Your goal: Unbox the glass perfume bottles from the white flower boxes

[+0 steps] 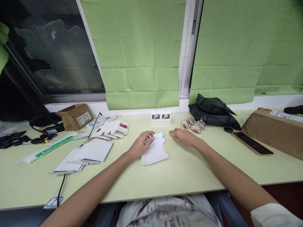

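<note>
My left hand (pixel 141 144) rests at the upper left of a flattened white paper carton (pixel 154 155), its fingers loosely curved and apart. My right hand (pixel 184 137) is at the right of the carton, fingertips closed on a small gold cap (pixel 170 134) at table height. Behind that hand, several small clear glass bottles (pixel 197 127) with pinkish labels and gold tops sit close together. Two white boxes (pixel 156 117) with a green and white picture stand side by side near the window wall.
Folded white cartons (pixel 94 151) lie in a stack at left, beside white boxes with a red print (pixel 123 126). A brown cardboard box (pixel 77 116), a black cable and a green-striped packet (pixel 54 146) are further left. Black bags (pixel 213 113), a phone (pixel 252 143) and a brown parcel (pixel 272 132) occupy the right.
</note>
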Available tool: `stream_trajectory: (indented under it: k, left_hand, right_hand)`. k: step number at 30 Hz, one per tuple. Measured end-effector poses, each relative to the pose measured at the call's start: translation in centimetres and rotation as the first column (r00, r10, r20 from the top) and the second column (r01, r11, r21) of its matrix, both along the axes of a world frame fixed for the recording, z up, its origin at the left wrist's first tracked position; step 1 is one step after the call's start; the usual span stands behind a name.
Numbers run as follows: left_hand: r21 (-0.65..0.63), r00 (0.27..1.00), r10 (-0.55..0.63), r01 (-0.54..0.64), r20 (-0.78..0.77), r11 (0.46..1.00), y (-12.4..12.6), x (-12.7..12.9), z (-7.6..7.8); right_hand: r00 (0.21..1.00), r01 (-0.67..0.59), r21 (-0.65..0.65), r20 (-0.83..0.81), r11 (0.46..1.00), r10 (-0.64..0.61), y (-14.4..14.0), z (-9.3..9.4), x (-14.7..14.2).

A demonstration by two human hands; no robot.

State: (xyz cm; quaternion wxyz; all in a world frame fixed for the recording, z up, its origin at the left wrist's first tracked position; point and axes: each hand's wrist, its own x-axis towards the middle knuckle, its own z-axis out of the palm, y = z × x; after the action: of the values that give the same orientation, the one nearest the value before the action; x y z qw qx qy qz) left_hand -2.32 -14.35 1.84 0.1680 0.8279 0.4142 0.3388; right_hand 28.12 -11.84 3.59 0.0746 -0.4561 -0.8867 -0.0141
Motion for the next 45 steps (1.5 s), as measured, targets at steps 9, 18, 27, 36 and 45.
stream_trajectory:
  k: [9, 18, 27, 36, 45]
  left_hand:
    - [-0.009, 1.0, -0.001, 0.001, 0.0, 1.0, 0.2, -0.1, -0.3]
    - [-0.038, 1.0, 0.003, -0.003, -0.006, 0.999, -0.2, -0.1, 0.0]
    - [-0.057, 1.0, -0.002, 0.002, -0.005, 0.998, -0.3, 0.0, 0.1]
    - [-0.064, 1.0, -0.002, 0.001, -0.005, 0.998, -0.2, 0.0, 0.0]
    - [-0.056, 1.0, -0.009, 0.009, 0.007, 0.998, -0.2, 0.0, 0.0]
  right_hand:
    - [0.995, 0.089, 0.009, 0.04, 0.996, -0.089, -1.0, -0.2, 2.0]
    - [0.93, 0.363, 0.069, 0.039, 0.929, -0.366, -0.8, -1.6, 5.8]
    - [0.916, 0.401, 0.145, -0.045, 0.905, -0.399, -0.7, -2.4, 6.5]
    - [0.971, 0.239, 0.252, -0.092, 0.938, -0.222, -0.7, -2.5, 6.6]
    - [0.979, 0.2, 0.187, -0.086, 0.962, -0.187, 0.0, -2.6, 8.5]
